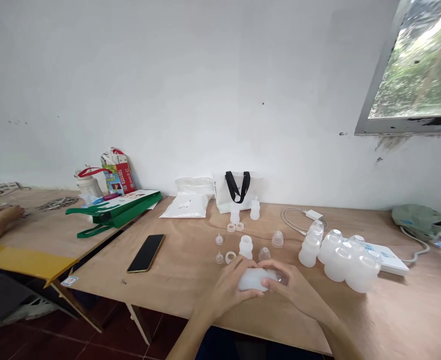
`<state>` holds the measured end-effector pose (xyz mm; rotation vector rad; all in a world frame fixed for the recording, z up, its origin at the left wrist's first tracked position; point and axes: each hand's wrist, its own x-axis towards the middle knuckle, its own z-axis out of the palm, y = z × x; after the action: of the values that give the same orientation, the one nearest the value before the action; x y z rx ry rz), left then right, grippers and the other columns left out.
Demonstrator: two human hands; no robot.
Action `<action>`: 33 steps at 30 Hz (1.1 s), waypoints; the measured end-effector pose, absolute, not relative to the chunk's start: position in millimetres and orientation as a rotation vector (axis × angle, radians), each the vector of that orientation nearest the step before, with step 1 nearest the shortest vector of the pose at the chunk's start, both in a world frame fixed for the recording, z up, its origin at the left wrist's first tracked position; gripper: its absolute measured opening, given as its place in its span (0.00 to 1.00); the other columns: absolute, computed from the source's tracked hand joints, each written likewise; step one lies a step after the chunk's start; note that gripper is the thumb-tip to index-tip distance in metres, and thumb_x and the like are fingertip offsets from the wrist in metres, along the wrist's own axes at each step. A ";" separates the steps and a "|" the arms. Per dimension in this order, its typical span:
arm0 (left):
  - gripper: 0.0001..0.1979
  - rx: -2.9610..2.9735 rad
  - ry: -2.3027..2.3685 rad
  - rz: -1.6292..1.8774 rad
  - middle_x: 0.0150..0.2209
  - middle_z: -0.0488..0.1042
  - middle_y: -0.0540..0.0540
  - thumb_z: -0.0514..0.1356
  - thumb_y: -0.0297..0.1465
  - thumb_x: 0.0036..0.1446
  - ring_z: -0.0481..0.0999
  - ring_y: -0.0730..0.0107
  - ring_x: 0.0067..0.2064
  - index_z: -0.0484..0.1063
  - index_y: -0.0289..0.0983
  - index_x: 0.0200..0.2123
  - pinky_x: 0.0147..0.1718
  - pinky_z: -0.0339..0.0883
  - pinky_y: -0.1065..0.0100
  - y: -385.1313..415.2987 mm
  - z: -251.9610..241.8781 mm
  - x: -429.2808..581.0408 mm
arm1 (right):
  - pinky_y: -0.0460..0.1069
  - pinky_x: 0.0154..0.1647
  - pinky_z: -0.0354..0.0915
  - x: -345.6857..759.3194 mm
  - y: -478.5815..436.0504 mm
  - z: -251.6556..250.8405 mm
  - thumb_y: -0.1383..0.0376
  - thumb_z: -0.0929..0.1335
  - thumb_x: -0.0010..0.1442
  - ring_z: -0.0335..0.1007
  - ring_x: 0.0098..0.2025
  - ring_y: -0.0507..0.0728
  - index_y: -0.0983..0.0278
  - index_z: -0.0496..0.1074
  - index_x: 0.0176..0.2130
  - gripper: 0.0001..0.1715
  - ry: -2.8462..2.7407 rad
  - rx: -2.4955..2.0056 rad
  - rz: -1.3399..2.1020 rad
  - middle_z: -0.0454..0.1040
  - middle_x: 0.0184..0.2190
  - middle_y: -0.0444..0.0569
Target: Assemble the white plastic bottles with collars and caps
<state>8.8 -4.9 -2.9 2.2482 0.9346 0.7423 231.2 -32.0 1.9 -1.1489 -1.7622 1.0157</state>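
Observation:
A milky white baby bottle [251, 280] lies sideways between my hands, just above the front of the table. My left hand [230, 284] wraps round its base end. At the other end, my right hand [286, 280] closes over the clear cap and neck. Behind them stands an open bottle body [246, 246]. Beside it are a white ring [230, 257], two clear nipples [219, 239] and two clear caps [278, 239]. Farther back, two more bottle bodies [255, 210] stand behind two rings [240, 226]. Several capped bottles [340, 260] are grouped at right.
A black phone [146, 253] lies at left, near a green bag [122, 212]. By the wall are a plastic packet [188, 199] and a white bag with black handles [238, 192]. A white cable [291, 220], a white box [389, 260] and a cap [417, 220] occupy the right. Another person's hand [10, 214] rests far left.

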 end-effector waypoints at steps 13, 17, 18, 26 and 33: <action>0.13 2.296 0.880 0.439 0.52 0.74 0.47 0.64 0.38 0.64 0.70 0.57 0.56 0.73 0.44 0.51 0.58 0.61 0.59 20.0 -44.6 3.4 | 0.52 0.31 0.65 334.9 -31.0 2.2 0.35 0.71 0.50 0.74 0.32 0.61 0.56 0.67 0.45 0.35 -1.305 -1.770 -0.007 0.77 0.38 0.49; 0.08 2.351 0.903 0.502 0.50 0.74 0.50 0.64 0.36 0.64 0.70 0.60 0.54 0.75 0.44 0.46 0.58 0.60 0.60 22.3 -50.1 9.4 | 0.51 0.27 0.60 354.0 -27.3 -5.2 0.35 0.68 0.53 0.72 0.27 0.64 0.55 0.69 0.46 0.33 -1.372 -2.001 -0.123 0.73 0.24 0.44; 0.07 2.358 0.915 0.518 0.50 0.74 0.50 0.64 0.35 0.64 0.70 0.60 0.54 0.75 0.44 0.45 0.57 0.60 0.61 23.2 -52.4 11.0 | 0.51 0.27 0.60 356.2 -25.6 -7.7 0.36 0.68 0.54 0.72 0.27 0.63 0.55 0.70 0.45 0.32 -1.400 -2.012 -0.113 0.72 0.23 0.43; 0.02 2.341 0.949 0.634 0.47 0.74 0.50 0.62 0.33 0.66 0.71 0.64 0.51 0.75 0.43 0.41 0.55 0.61 0.63 29.8 -69.4 16.9 | 0.51 0.30 0.63 362.6 -15.0 -24.1 0.50 0.65 0.60 0.73 0.28 0.57 0.55 0.70 0.53 0.24 -1.525 -1.918 -0.045 0.76 0.48 0.49; 0.03 2.297 0.950 0.636 0.47 0.74 0.50 0.62 0.33 0.65 0.72 0.64 0.51 0.76 0.43 0.41 0.56 0.61 0.63 28.9 -66.4 17.8 | 0.52 0.30 0.65 361.3 -10.4 -31.3 0.56 0.64 0.61 0.74 0.29 0.57 0.54 0.69 0.55 0.23 -1.522 -1.893 -0.135 0.76 0.50 0.49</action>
<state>17.8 28.9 -66.4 2.2968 0.9505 0.6362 361.3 -10.4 -31.3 -1.8934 -1.5218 -0.1348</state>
